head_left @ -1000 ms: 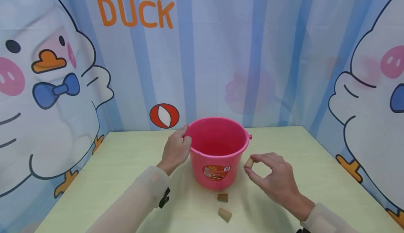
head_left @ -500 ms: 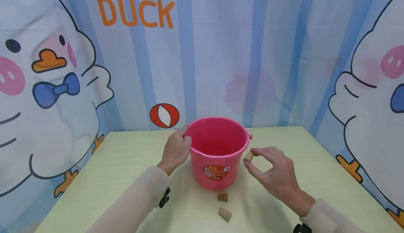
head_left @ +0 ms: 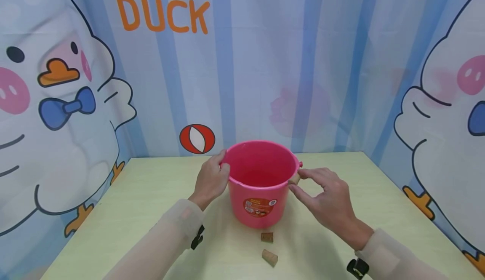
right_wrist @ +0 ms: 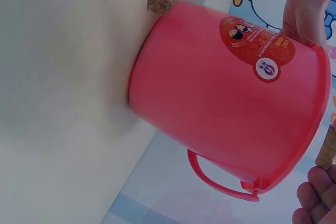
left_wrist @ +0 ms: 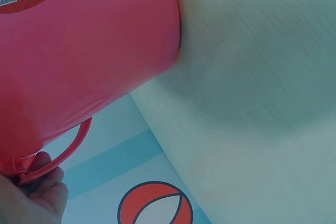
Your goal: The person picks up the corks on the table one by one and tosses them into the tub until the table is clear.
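A pink bucket (head_left: 238, 204) with an orange label stands upright on the table. My left hand (head_left: 210, 181) grips its rim on the left side, fingers beyond the rim and thumb toward me. In the left wrist view, the fingers lie by the joint of the pink bucket handle (left_wrist: 76, 148). Between thumb and fingertips, my right hand (head_left: 333, 200) pinches a cork (right_wrist: 326, 150) at the height of the bucket's right rim. Whether the cork touches the rim I cannot tell. On the table before the bucket lie a darker cork (head_left: 267, 237) and a lighter cork (head_left: 270, 257). The bucket's floor is hidden.
A pale wood-grain table (head_left: 159, 204) carries everything. Behind and at both sides hangs a blue striped curtain (head_left: 261, 61) printed with ducks, a ball and the word DUCK.
My right hand has risen and moved slightly left with the pinched cork, from beside the bucket's wall up to its rim. The left hand, bucket and two corks on the table stay put.
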### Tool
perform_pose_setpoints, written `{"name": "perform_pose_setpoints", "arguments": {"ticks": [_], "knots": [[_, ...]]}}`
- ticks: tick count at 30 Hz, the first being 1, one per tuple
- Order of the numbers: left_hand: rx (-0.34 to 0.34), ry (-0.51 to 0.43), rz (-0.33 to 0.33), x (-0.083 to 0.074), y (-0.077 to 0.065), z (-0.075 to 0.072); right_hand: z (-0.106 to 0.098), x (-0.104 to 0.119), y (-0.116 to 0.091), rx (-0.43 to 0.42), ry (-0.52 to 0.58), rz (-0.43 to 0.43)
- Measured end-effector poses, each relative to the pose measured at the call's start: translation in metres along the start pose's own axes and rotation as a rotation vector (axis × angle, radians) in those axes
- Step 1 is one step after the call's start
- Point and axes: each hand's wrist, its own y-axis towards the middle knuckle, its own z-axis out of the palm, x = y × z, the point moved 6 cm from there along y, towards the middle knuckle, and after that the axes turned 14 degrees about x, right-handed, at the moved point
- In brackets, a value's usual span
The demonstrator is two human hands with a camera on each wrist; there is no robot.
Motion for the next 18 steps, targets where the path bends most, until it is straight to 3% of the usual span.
{"name": "perform_pose_setpoints", "arguments": {"ticks": [12,18], "knots": [[0.001,0.000,-0.001,-0.001,-0.001,0.000,0.003,0.001,0.019,0.047,0.010,0.006],[0.003,0.003,-0.001,-0.001,-0.001,0.000,0.006,0.002,0.027,0.113,0.035,0.045]]}}
